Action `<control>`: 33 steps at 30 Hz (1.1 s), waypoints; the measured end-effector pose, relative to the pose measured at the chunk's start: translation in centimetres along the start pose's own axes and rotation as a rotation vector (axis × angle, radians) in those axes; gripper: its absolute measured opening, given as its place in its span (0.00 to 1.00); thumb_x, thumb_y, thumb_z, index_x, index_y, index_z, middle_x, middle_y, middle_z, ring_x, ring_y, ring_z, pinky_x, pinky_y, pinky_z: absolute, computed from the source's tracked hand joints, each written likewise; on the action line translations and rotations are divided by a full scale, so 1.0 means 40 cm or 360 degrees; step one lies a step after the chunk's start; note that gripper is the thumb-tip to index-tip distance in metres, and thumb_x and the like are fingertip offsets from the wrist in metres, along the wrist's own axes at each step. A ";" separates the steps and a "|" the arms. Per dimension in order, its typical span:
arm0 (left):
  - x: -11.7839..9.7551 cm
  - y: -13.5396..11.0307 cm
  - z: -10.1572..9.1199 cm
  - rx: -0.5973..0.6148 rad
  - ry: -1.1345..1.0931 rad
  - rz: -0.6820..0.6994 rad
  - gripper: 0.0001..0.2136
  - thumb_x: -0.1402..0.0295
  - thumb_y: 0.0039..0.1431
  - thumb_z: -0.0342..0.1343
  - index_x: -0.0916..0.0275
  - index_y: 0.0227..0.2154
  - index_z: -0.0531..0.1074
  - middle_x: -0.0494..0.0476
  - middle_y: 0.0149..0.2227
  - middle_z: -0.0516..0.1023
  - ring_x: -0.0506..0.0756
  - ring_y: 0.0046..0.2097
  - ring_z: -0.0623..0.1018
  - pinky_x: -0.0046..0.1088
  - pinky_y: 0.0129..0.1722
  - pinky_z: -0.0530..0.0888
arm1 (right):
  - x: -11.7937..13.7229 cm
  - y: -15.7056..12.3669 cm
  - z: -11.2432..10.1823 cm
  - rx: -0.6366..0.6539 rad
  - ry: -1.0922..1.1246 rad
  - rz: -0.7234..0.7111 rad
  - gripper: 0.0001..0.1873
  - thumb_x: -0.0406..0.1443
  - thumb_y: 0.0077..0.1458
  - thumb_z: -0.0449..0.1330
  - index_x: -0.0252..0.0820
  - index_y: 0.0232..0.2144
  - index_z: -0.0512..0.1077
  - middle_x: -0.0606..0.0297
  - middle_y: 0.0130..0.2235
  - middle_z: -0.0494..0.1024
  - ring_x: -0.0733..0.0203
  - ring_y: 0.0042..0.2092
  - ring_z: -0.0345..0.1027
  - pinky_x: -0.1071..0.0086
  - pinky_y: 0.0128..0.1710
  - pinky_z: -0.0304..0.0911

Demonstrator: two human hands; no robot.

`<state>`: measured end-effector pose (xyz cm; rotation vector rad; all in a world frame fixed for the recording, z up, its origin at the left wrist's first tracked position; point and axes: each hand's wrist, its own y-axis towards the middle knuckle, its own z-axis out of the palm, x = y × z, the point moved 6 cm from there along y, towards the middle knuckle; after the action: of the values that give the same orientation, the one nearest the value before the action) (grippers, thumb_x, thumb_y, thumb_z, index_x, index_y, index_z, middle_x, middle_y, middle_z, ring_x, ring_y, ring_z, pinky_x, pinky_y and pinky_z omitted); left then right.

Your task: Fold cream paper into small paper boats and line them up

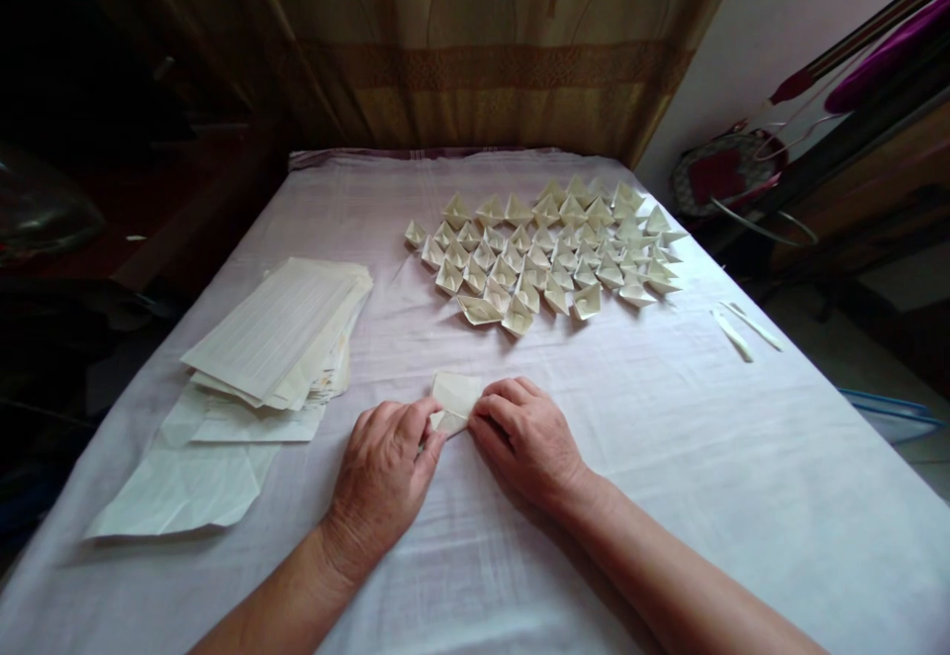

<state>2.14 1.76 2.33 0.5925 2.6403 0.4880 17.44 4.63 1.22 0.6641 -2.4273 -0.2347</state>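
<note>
- Folded paper: cream
- Paper boats, one o'clock: pale cream
- Paper stack, ten o'clock: off-white, faint grey lines
- Cloth: pale lilac-white, faintly checked
- Curtain, twelve o'clock: golden brown, tree motifs, reddish-brown band

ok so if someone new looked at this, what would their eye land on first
Probably the crowd of folded paper boats, packed together on the far right half of the cloth-covered table. Next might come the small folded paper at the near middle, with the left hand and right hand at its two sides. The loose paper stack on the left would likely follow.
</note>
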 end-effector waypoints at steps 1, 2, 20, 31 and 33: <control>-0.001 -0.001 0.000 -0.0002 0.0001 0.0014 0.07 0.69 0.67 0.49 0.62 0.45 0.68 0.53 0.32 0.76 0.56 0.36 0.73 0.33 0.38 0.67 | 0.001 0.000 0.000 -0.0015 -0.0008 0.0004 0.08 0.33 0.61 0.59 0.41 0.29 0.75 0.61 0.33 0.76 0.58 0.36 0.66 0.65 0.39 0.63; -0.002 -0.002 0.001 0.0002 -0.0004 0.0037 0.07 0.69 0.68 0.49 0.62 0.45 0.68 0.53 0.33 0.76 0.56 0.36 0.73 0.33 0.39 0.67 | 0.001 -0.001 -0.001 -0.0031 -0.0017 0.0009 0.08 0.33 0.60 0.59 0.41 0.29 0.74 0.61 0.33 0.76 0.58 0.36 0.66 0.65 0.39 0.63; -0.009 -0.004 -0.005 0.0095 -0.0158 0.0176 0.09 0.70 0.68 0.50 0.59 0.42 0.75 0.52 0.34 0.78 0.54 0.37 0.73 0.33 0.40 0.66 | -0.022 -0.008 -0.008 -0.0102 0.0171 0.0073 0.07 0.31 0.62 0.55 0.42 0.34 0.73 0.61 0.36 0.76 0.58 0.39 0.68 0.65 0.40 0.64; -0.006 -0.001 -0.006 0.0127 -0.0169 0.0159 0.10 0.69 0.69 0.48 0.58 0.42 0.76 0.52 0.33 0.78 0.54 0.36 0.73 0.33 0.39 0.66 | -0.013 0.000 -0.006 -0.0090 0.0143 0.0158 0.03 0.31 0.57 0.59 0.42 0.30 0.71 0.62 0.34 0.75 0.58 0.37 0.67 0.65 0.39 0.62; -0.006 0.000 -0.006 0.0139 -0.0164 0.0158 0.10 0.69 0.69 0.48 0.58 0.43 0.76 0.51 0.33 0.78 0.54 0.36 0.73 0.33 0.39 0.66 | -0.011 0.001 -0.005 -0.0093 0.0130 0.0149 0.03 0.31 0.56 0.59 0.42 0.30 0.71 0.63 0.34 0.75 0.58 0.37 0.67 0.65 0.38 0.61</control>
<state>2.23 1.58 2.62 0.7583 2.5539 0.3623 17.84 4.88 1.17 0.5224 -2.3571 -0.2347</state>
